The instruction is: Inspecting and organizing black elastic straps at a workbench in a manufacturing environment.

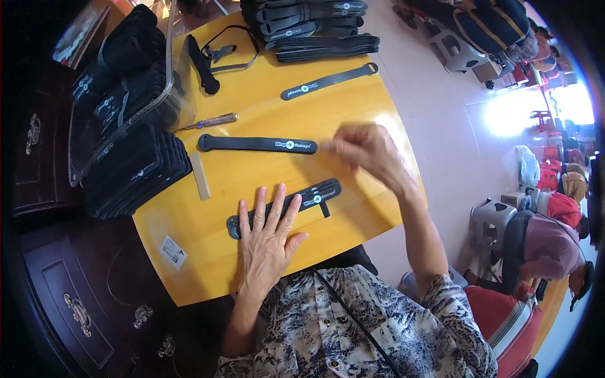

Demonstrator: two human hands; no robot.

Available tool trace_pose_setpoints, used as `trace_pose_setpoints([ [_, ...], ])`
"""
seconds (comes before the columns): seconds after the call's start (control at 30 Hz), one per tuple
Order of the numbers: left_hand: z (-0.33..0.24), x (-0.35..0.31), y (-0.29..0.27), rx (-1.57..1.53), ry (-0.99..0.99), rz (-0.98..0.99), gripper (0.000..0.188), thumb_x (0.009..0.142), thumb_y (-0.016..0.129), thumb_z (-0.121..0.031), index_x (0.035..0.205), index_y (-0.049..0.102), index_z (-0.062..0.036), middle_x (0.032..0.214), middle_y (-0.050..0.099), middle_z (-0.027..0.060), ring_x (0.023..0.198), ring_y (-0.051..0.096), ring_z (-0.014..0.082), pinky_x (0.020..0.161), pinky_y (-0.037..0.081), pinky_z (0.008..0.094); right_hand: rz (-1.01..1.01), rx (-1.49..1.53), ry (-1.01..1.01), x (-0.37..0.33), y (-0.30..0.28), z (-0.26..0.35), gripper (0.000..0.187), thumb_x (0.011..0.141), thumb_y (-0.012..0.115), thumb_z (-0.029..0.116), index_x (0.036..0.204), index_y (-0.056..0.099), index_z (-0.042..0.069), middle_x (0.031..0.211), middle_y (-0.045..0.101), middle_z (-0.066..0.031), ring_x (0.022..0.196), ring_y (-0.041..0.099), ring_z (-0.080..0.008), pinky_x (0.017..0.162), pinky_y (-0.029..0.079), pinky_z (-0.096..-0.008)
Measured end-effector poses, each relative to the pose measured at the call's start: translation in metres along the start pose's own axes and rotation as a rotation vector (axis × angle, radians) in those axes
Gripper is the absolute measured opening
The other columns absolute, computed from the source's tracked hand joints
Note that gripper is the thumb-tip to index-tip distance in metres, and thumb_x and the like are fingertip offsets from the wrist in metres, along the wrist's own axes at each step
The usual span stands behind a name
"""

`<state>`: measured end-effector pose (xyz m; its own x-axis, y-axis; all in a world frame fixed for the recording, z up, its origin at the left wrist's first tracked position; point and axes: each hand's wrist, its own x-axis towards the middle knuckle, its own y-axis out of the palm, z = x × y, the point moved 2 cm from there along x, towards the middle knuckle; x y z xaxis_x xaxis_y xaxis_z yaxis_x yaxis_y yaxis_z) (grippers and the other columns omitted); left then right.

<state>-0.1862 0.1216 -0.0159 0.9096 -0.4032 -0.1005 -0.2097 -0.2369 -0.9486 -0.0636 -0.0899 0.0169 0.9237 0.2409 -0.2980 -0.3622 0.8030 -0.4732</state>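
Note:
My left hand [268, 236] lies flat with fingers spread over a small stack of black storage straps [324, 189], pressing them to the yellow table. A short dark tab pokes out from under that stack. Farther back, a single black strap [252, 143] with a slotted end lies crosswise. My right hand [368, 151] hovers just off that strap's right end, its fingers curled and blurred. Whether it pinches anything cannot be made out.
Another strap [328, 82] lies farther back, before piled black straps [315, 47]. A screwdriver [211, 121], a thin tan strip [200, 176] and a white label [172, 252] lie leftward. A clear bin [165, 94] of bundled straps stands left. People sit beyond, on the right.

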Motion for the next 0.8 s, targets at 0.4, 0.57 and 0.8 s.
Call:
trace_pose_setpoints([
  [0.4,-0.003,-0.003,-0.006,-0.171,0.012,-0.013,0.068,0.087,0.056,-0.039,0.147,0.029,-0.0172,0.153,0.023,0.0081,0.142,0.017,0.0313,0.112,0.009,0.0563,-0.433,-0.795,-0.440,0.062,-0.017,-0.021,0.028,0.087,0.053,0.013,0.114,0.059,0.010,0.110,0.059,-0.0065,0.100,0.056,-0.0281,0.080,0.049,-0.0406],
  [0.57,-0.008,-0.008,-0.009,-0.294,0.044,-0.164,0.061,0.088,0.058,-0.027,0.142,0.037,-0.0075,0.147,0.036,0.0093,0.139,0.027,0.0302,0.112,0.013,0.0521,-0.360,-0.688,-0.222,0.010,-0.034,-0.031,0.015,0.086,0.058,0.014,0.098,0.058,0.004,0.092,0.059,-0.0100,0.075,0.059,-0.0262,0.067,0.048,-0.0366],
  [0.8,-0.031,-0.025,0.012,-1.359,-0.126,-0.119,0.044,0.096,0.051,-0.019,0.135,0.044,0.0010,0.132,0.052,0.0154,0.123,0.049,0.0265,0.099,0.042,0.0356,-0.274,0.636,0.041,-0.088,0.007,-0.030,0.021,0.092,0.061,0.018,0.104,0.056,0.002,0.082,0.062,-0.0038,0.063,0.059,-0.0076,0.050,0.047,-0.0206],
])
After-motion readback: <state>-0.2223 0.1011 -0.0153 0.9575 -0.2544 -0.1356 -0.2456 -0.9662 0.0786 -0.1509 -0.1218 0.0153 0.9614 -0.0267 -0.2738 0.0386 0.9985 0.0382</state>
